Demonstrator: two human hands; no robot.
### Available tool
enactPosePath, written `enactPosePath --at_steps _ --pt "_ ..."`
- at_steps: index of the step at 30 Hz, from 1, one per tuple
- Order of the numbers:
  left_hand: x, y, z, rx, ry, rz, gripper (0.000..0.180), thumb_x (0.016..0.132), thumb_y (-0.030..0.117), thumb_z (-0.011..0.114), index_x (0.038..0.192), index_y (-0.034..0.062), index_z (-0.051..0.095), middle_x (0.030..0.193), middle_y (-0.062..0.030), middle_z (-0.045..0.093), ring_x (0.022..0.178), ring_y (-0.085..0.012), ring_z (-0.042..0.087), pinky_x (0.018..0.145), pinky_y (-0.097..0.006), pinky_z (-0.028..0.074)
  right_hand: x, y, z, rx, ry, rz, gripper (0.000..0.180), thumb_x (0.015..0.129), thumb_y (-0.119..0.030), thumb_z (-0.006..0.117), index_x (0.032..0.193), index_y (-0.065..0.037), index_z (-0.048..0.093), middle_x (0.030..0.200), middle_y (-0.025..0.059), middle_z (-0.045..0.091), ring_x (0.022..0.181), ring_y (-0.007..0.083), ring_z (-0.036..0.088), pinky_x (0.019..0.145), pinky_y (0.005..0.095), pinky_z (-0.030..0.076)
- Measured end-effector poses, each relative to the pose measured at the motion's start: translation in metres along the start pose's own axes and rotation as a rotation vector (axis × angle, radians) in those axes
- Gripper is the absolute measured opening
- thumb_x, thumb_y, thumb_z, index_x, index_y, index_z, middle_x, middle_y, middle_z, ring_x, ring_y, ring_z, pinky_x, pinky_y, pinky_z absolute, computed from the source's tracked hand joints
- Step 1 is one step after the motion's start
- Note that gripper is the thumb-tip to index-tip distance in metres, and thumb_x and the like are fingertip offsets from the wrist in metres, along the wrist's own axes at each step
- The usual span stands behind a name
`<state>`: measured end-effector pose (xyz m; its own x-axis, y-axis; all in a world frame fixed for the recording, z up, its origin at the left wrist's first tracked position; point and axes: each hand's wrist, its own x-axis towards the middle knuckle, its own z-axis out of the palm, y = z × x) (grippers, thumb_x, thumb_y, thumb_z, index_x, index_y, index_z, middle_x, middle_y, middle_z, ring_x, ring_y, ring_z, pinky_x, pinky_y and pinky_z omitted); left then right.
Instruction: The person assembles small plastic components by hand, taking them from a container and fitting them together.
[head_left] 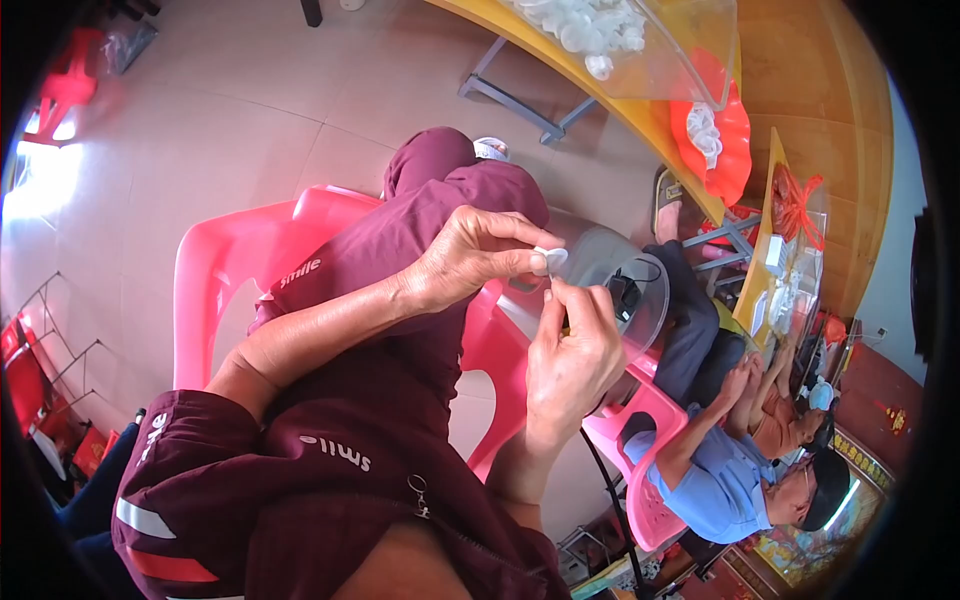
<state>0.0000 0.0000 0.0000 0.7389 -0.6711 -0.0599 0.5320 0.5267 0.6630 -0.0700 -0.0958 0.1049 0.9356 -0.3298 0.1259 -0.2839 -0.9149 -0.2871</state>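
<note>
Between the thumb and forefinger of my left hand (455,262) is a small white, translucent piece (557,257), thin and rounded; its exact kind is too small to tell. My right hand (575,350) is closed in a pinch just below, its fingertips meeting the piece's lower end. Both hands are held above my lap, over maroon trousers (400,225). Right beside them stands a round, clear plastic tub (645,275) with a dark object (625,297) inside.
A yellow table (640,115) bears a clear bin (690,50) of white pieces and a red scalloped dish (735,150) holding white rings. Pink plastic chairs (225,260) surround me. To the right a person in a blue shirt (715,485) sits beside another table (760,235).
</note>
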Motion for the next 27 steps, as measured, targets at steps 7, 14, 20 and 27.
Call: enactPosePath --at_steps 7,14,20,27 --pt "0.003 0.001 -0.003 0.142 -0.005 0.067 0.022 0.086 0.005 0.064 0.106 -0.0006 0.066 0.100 -0.0097 0.065 0.091 -0.0158 0.063 0.083 -0.027 0.052 0.004 0.007 0.013 0.178 0.042 0.031 0.012 0.074 0.006 0.067 0.084 0.000 0.065 0.070 0.0101 0.058 0.058 0.0208 0.058 0.054 0.0300 0.044" --pt "0.002 0.002 -0.003 0.055 -0.001 0.021 0.022 0.086 0.006 0.063 0.107 -0.0004 0.066 0.099 -0.0088 0.066 0.090 -0.0145 0.063 0.083 -0.027 0.051 0.003 0.010 0.014 0.244 0.042 0.008 0.012 0.074 0.007 0.066 0.084 0.001 0.064 0.069 0.0101 0.058 0.058 0.0198 0.058 0.054 0.0292 0.044" --pt "0.001 0.003 -0.005 0.129 0.005 0.020 0.021 0.086 0.006 0.064 0.105 -0.0012 0.067 0.096 -0.0084 0.066 0.089 -0.0143 0.063 0.081 -0.026 0.052 0.002 0.004 0.010 0.038 0.009 -0.095 0.009 0.075 0.003 0.065 0.083 -0.003 0.064 0.072 0.0089 0.059 0.059 0.0250 0.059 0.052 0.0341 0.044" --pt "0.002 0.000 -0.004 0.091 -0.006 0.006 0.019 0.084 0.005 0.066 0.102 -0.0015 0.068 0.095 -0.0079 0.066 0.088 -0.0139 0.063 0.081 -0.026 0.052 -0.007 0.005 0.018 -0.277 0.015 -0.276 0.010 0.074 0.002 0.062 0.083 -0.003 0.062 0.074 0.0068 0.052 0.058 0.0255 0.058 0.049 0.0364 0.046"
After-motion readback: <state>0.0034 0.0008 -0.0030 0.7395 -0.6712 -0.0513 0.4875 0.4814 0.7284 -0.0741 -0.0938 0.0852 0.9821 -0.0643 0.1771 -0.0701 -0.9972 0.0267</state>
